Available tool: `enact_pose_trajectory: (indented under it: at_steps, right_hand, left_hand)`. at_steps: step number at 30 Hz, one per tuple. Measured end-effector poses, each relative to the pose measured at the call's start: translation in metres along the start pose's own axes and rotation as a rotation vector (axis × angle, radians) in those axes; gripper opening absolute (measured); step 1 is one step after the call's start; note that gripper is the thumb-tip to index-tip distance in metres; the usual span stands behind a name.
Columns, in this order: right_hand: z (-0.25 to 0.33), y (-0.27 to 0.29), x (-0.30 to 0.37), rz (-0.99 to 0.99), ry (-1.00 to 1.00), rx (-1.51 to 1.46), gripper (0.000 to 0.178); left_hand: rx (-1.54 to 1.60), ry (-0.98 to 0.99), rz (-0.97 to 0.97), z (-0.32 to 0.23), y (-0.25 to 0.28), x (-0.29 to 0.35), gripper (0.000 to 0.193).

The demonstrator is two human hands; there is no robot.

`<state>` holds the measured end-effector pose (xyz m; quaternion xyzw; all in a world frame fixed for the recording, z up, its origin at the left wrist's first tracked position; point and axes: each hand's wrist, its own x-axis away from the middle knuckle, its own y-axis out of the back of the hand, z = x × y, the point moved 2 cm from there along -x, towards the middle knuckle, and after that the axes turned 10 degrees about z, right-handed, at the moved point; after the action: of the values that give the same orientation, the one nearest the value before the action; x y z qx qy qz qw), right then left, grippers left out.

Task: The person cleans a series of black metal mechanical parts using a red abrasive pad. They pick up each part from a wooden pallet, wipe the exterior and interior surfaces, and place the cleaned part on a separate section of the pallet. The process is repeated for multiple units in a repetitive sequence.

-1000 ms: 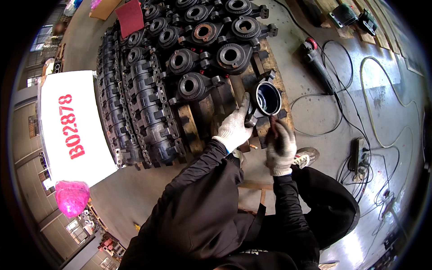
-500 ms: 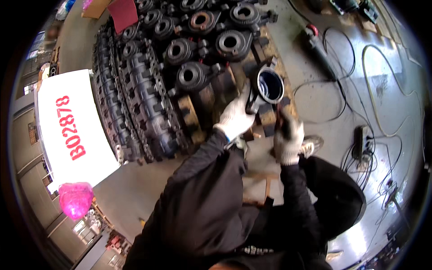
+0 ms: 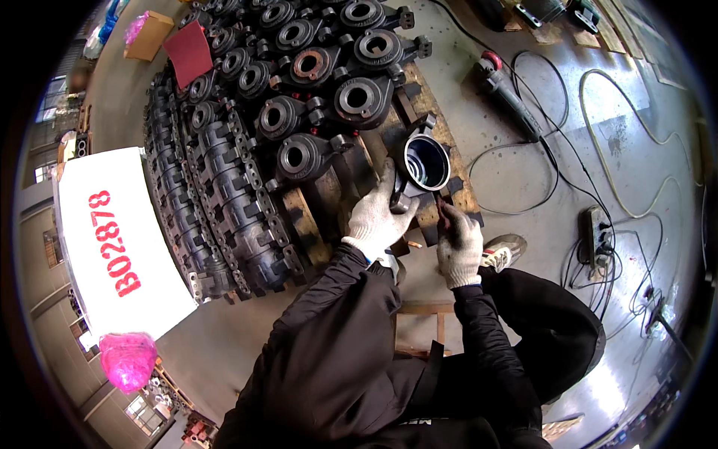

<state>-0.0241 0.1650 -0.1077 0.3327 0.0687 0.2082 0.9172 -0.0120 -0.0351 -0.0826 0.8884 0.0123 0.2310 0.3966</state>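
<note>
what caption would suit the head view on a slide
Gloved left hand holding a black ring-ended part at the edge of a wooden pallet, gloved right hand close by.

Reaching forward with both black-sleeved forearms (image 3: 321, 284), gripping with gloved left hand (image 3: 375, 217), curling gloved right hand (image 3: 460, 245) near it

The 2 hands (image 3: 374, 222) wear off-white gloves (image 3: 459, 251) — the creased sleeves (image 3: 490, 337) and trousers (image 3: 546, 322) are black.
</note>
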Motion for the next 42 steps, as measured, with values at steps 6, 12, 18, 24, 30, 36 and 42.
enact_pose_trajectory:
  at_steps: [6, 12, 18, 24, 30, 36, 42]
  right_hand:
    - [-0.064, -0.030, 0.028, -0.189, -0.338, -0.408, 0.036]
    - [-0.061, -0.026, 0.011, -0.208, -0.412, -0.808, 0.043]
    - [-0.041, -0.005, -0.020, -0.268, -0.502, -0.743, 0.040]
    - [-0.036, 0.002, -0.045, -0.145, -0.426, -0.666, 0.034]
    - [-0.046, -0.005, -0.061, -0.081, -0.363, -0.706, 0.027]
    - [-0.059, -0.004, -0.076, -0.101, -0.311, -0.589, 0.024]
    - [-0.046, -0.001, -0.122, -0.052, -0.112, -0.116, 0.024]
  left_hand:
    - [0.559, -0.066, -0.044, 0.019, 0.018, -0.015, 0.061]
    - [1.005, 0.279, 0.222, 0.011, 0.045, 0.000, 0.029]
    - [1.132, 0.374, 0.131, 0.015, 0.058, -0.017, 0.034]
    - [1.158, 0.482, 0.073, 0.056, 0.048, -0.025, 0.058]
    - [1.357, 0.602, 0.135, 0.078, 0.028, -0.027, 0.054]
    - [1.327, 0.616, 0.125, 0.093, 0.026, -0.040, 0.052]
    - [1.432, 0.641, 0.241, 0.107, 0.027, -0.031, 0.077]
